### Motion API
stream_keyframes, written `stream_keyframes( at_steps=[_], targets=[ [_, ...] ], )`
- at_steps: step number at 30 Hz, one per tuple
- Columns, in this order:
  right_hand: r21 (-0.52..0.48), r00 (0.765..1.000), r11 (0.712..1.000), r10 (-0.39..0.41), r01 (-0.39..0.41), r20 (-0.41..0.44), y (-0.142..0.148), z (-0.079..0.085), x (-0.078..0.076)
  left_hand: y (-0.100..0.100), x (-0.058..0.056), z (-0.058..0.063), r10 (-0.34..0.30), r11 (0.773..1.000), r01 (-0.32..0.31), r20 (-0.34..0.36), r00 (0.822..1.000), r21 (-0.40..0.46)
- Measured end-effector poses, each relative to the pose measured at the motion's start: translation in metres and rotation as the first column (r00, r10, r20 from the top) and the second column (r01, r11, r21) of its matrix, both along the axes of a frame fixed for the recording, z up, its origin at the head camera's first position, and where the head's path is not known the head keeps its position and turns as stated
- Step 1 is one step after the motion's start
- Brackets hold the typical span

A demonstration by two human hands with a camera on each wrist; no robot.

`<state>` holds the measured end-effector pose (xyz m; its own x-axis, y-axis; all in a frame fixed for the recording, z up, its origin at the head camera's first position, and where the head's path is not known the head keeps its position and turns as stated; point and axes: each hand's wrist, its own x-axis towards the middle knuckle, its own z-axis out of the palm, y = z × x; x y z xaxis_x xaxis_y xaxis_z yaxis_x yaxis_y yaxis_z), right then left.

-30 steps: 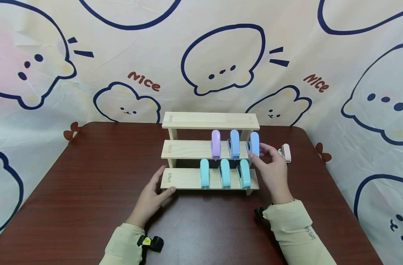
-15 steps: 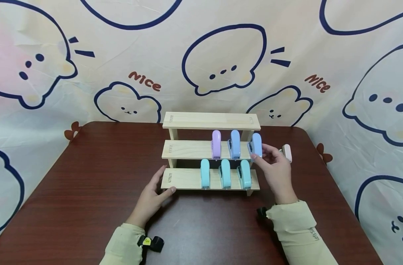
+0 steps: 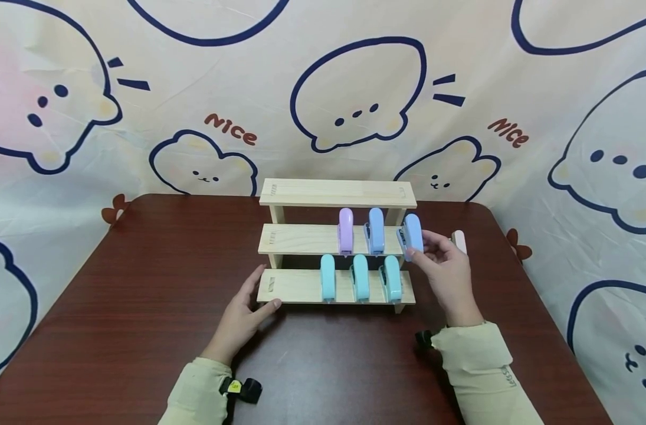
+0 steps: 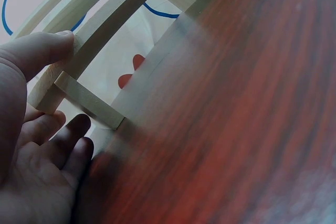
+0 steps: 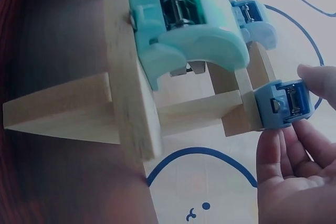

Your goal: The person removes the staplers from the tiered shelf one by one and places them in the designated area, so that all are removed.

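A three-step wooden rack [image 3: 296,288] stands on the table. My left hand [image 3: 241,321] grips the left end of its bottom step, thumb on the front edge [image 4: 50,51]. At the right end of the middle step, my right hand [image 3: 446,271] pinches a blue stapler [image 3: 412,236] between thumb and fingers. This stapler [image 5: 283,103] leans slightly and overlaps the step's end. Left of it on the same step are another blue stapler [image 3: 375,231] and a purple stapler [image 3: 346,231]. Three teal staplers [image 3: 360,278] stand on the bottom step.
Behind my right hand lies a white stapler [image 3: 459,241] on the dark wood table [image 3: 131,307], partly hidden by the fingers. The rack's top step [image 3: 338,192] is at the back, close to a patterned cloth [image 3: 354,88] hanging behind the table.
My right hand has moved slightly to the right, taking the blue stapler outward to the middle step's right end and tilting it. My left hand has stayed on the rack.
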<state>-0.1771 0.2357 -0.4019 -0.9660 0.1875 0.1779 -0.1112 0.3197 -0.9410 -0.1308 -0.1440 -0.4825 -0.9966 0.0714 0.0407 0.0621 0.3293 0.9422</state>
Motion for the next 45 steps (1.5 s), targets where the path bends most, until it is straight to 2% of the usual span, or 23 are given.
stream_keyframes(
  at_steps=[7, 17, 29, 40, 45],
  targets=[
    [-0.031, 1.0, 0.999, 0.022, -0.022, -0.004, 0.005, 0.0, 0.001, 0.0, 0.0, 0.001, 0.0, 1.0, 0.0, -0.003, 1.0, -0.016],
    [-0.005, 0.997, 0.997, 0.073, -0.073, -0.012, 0.01, -0.001, 0.001, -0.002, 0.0, 0.0, 0.0, 1.0, 0.0, 0.0, 1.0, -0.03],
    [0.019, 0.987, 0.988, 0.154, -0.155, 0.045, 0.012, 0.005, 0.002, -0.002, 0.001, 0.002, -0.002, 1.0, 0.002, 0.004, 1.0, -0.024],
    [0.008, 0.987, 0.989, 0.148, -0.148, 0.058, 0.017, 0.004, 0.003, -0.001, 0.001, 0.002, -0.006, 1.0, 0.006, -0.001, 1.0, -0.023],
    [0.012, 0.983, 0.985, 0.173, -0.174, 0.067, 0.024, 0.004, 0.005, 0.0, 0.001, 0.002, -0.006, 1.0, 0.006, -0.006, 1.0, -0.027]
  ],
)
